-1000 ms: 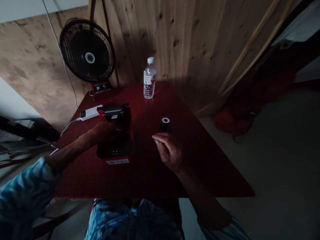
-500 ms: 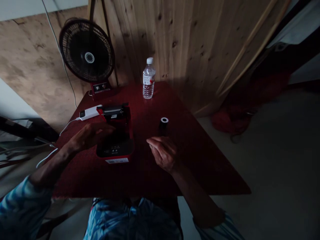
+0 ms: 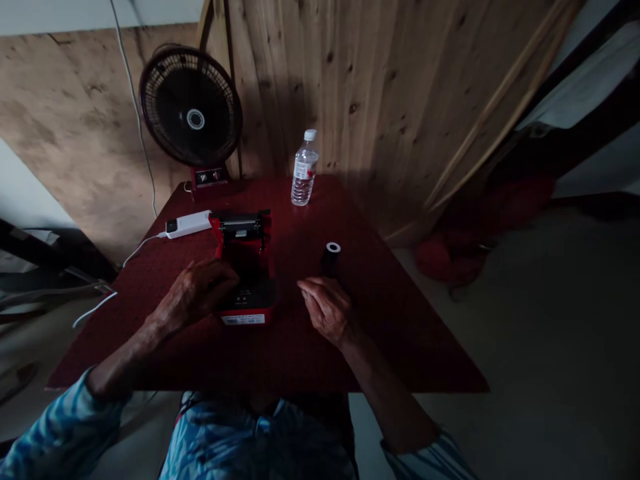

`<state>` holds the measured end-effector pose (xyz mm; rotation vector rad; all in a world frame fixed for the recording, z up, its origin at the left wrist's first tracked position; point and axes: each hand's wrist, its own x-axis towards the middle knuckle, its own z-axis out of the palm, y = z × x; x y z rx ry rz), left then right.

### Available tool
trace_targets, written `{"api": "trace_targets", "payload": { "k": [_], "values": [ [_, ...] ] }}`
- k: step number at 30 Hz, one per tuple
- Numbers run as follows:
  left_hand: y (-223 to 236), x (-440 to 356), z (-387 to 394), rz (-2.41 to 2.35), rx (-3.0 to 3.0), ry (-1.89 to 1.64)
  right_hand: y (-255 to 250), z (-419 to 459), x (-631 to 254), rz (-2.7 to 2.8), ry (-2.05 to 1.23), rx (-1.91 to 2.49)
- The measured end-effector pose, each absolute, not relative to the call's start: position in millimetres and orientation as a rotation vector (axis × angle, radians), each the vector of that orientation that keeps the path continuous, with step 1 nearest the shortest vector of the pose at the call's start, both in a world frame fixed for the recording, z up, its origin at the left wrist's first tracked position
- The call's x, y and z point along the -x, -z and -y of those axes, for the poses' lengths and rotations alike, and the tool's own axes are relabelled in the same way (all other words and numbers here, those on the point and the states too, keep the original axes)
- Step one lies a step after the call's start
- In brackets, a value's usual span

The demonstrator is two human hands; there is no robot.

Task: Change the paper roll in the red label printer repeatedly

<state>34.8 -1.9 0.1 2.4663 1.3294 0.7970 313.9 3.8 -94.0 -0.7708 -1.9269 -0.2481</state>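
A small red and black printer (image 3: 246,267) with its lid raised sits on the dark red table (image 3: 280,347). My left hand (image 3: 196,293) rests on the printer's left front corner, fingers curled over its edge. My right hand (image 3: 326,311) hovers over the table to the printer's right, fingers loosely curled with nothing visible in them. Just beyond it stands a dark roll with a white core (image 3: 331,257), upright and apart from the hand.
A black desk fan (image 3: 193,117) stands at the table's back left. A white power adapter (image 3: 189,224) with a cable lies behind the printer. A water bottle (image 3: 305,169) stands at the back by the wooden wall. Red cloth (image 3: 440,257) lies on the floor.
My left hand drew back from the printer's middle and now sits on its left front corner. My right hand stayed near the roll. The camera view shifted slightly.
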Motion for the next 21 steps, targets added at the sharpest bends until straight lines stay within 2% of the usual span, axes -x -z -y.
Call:
{"api": "trace_targets", "payload": {
  "k": [8,15,21],
  "values": [
    [13,-32,11,-1.412,-2.411,-0.834,98,-5,-311,1.965,0.248,0.821],
    [0,-35,1,-1.387,-2.475,-0.598,101,-7,-308,1.967,0.215,0.823],
    [-2,-38,-9,-1.423,-2.493,-0.596,102,-6,-311,1.958,0.185,0.826]
  ]
}}
